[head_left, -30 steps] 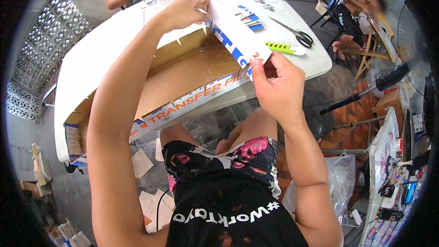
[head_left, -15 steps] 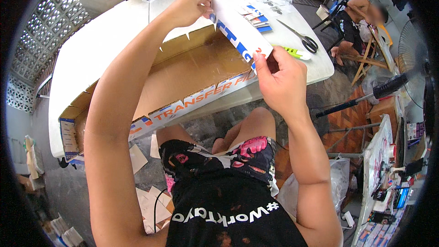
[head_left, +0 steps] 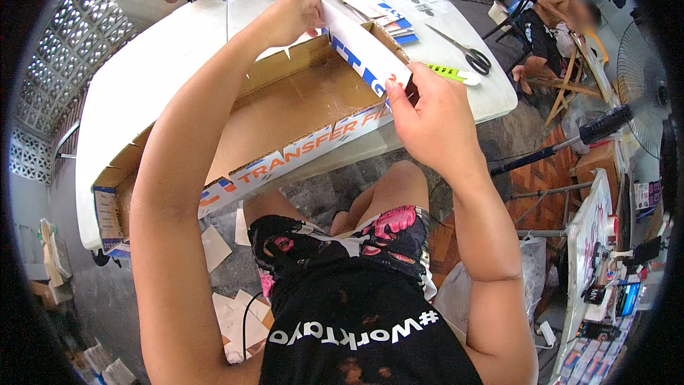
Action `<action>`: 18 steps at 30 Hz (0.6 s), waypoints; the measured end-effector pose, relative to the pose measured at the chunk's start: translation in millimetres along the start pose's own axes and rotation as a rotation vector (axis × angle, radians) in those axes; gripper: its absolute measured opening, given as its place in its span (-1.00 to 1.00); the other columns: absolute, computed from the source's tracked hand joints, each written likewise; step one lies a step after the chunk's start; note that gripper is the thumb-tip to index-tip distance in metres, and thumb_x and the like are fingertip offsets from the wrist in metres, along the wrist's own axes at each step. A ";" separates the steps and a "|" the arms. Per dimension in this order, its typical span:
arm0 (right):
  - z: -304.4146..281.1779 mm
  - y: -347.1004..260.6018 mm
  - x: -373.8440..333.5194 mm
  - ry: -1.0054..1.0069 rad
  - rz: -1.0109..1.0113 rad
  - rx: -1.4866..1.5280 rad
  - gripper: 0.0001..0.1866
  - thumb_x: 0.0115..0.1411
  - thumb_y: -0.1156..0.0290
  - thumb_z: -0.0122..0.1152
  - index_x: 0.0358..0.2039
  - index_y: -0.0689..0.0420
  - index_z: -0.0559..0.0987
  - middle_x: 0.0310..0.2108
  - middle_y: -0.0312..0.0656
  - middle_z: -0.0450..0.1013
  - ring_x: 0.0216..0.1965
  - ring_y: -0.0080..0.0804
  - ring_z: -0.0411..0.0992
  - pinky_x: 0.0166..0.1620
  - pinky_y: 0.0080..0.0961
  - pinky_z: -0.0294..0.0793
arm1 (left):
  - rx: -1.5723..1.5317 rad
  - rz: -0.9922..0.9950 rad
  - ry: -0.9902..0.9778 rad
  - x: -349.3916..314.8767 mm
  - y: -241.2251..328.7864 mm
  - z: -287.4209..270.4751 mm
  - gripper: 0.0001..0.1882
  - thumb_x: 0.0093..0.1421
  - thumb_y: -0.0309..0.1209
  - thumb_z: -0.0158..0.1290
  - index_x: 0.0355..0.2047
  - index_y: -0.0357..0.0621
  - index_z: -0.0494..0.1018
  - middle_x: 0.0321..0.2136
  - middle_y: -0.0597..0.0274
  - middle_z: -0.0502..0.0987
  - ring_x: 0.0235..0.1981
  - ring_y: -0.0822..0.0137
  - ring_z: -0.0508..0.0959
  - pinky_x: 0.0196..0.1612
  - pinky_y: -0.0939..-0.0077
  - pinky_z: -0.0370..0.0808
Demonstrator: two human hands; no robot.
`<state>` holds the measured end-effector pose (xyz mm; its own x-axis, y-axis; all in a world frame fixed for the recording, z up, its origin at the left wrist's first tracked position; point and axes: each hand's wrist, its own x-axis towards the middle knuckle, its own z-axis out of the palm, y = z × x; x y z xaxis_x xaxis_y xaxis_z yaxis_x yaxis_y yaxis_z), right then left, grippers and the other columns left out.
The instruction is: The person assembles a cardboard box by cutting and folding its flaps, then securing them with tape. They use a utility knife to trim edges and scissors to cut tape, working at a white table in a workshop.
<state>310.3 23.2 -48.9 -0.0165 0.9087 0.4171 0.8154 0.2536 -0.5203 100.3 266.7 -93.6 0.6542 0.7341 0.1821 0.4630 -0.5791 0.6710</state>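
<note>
Left grip (head_left: 288,20) and right grip (head_left: 434,113) bracket white panel (head_left: 363,52)

My panel (head_left: 360,57) is white with blue lettering; my box (head_left: 285,122), brown inside, orange-lettered white outside. My shorts (head_left: 388,225) carry pink on black. Packs (head_left: 595,356), lower right, seem white and blue.

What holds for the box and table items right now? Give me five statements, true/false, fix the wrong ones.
1. The left hand and right hand both hold the white strip at the right end of the cardboard box. True.
2. The green cutter lies nearer the right hand than the scissors do. True.
3. The scissors lie inside the box. False: they lie on the white table, right of the box.
4. The left forearm crosses over the box. True.
5. The right hand grips the cutter. False: the cutter lies on the table.
</note>
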 end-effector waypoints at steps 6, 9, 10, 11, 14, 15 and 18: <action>-0.6 -2.2 -5.8 -0.067 0.068 0.021 -0.75 0.26 0.34 0.21 -0.43 0.30 0.54 -0.52 0.16 0.53 -0.44 0.19 0.53 -0.31 0.01 0.48 | -0.087 0.082 0.083 -2.7 4.9 11.9 -0.85 0.23 -0.59 0.11 -0.19 -0.34 0.47 -0.34 0.04 0.67 -0.30 0.24 0.71 -0.28 0.40 0.58; -0.4 0.6 -8.5 -0.068 0.082 0.017 -0.73 0.24 0.32 0.22 -0.45 0.29 0.57 -0.53 0.17 0.54 -0.45 0.18 0.54 -0.32 -0.01 0.50 | 0.103 -0.020 -0.049 2.5 -3.1 4.5 -0.79 0.21 -0.64 0.10 -0.13 -0.30 0.49 -0.30 0.01 0.67 -0.26 0.22 0.71 -0.21 0.39 0.60; -1.6 1.4 -10.3 -0.081 0.095 0.013 -0.73 0.24 0.31 0.23 -0.46 0.29 0.58 -0.54 0.16 0.54 -0.46 0.18 0.54 -0.32 -0.02 0.50 | 0.105 -0.019 -0.079 5.3 -5.1 2.4 -0.76 0.22 -0.63 0.08 -0.09 -0.28 0.50 -0.26 0.01 0.67 -0.21 0.23 0.70 -0.19 0.37 0.61; -2.9 2.0 -11.3 -0.095 0.108 0.009 -0.72 0.24 0.31 0.23 -0.48 0.28 0.58 -0.54 0.16 0.53 -0.46 0.18 0.54 -0.32 -0.03 0.50 | 0.106 -0.018 -0.108 8.5 -7.1 -1.9 -0.74 0.22 -0.63 0.07 -0.06 -0.26 0.50 -0.23 0.00 0.66 -0.16 0.23 0.69 -0.16 0.35 0.61; -6.9 4.1 -11.6 -0.141 0.096 0.011 -0.71 0.23 0.30 0.23 -0.51 0.28 0.59 -0.56 0.16 0.53 -0.47 0.17 0.54 -0.33 -0.04 0.51 | 0.197 0.174 0.023 0.6 2.3 -2.8 -0.60 0.18 -0.68 0.06 0.03 -0.15 0.51 -0.09 0.13 0.62 -0.14 0.29 0.64 -0.07 0.40 0.59; -7.9 5.4 -11.7 -0.157 0.087 0.013 -0.71 0.23 0.30 0.22 -0.51 0.27 0.59 -0.56 0.16 0.52 -0.47 0.17 0.54 -0.34 -0.04 0.51 | 0.239 0.269 0.104 -5.1 9.6 -2.5 -0.55 0.16 -0.71 0.06 0.07 -0.11 0.51 -0.03 0.20 0.60 -0.15 0.32 0.62 -0.03 0.43 0.59; -10.0 8.1 -11.8 -0.172 0.056 -0.033 -0.70 0.23 0.29 0.21 -0.52 0.27 0.59 -0.57 0.16 0.51 -0.48 0.17 0.54 -0.34 -0.04 0.50 | -0.040 0.140 -0.046 -10.5 30.2 -0.5 -0.58 0.29 -0.39 0.02 0.16 -0.05 0.48 0.07 0.26 0.54 0.02 0.26 0.55 0.08 0.31 0.55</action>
<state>322.8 11.2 -50.6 -0.0676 0.9651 0.2530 0.8362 0.1931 -0.5132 107.1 241.7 -74.9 0.7380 0.6296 0.2428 0.3421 -0.6592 0.6696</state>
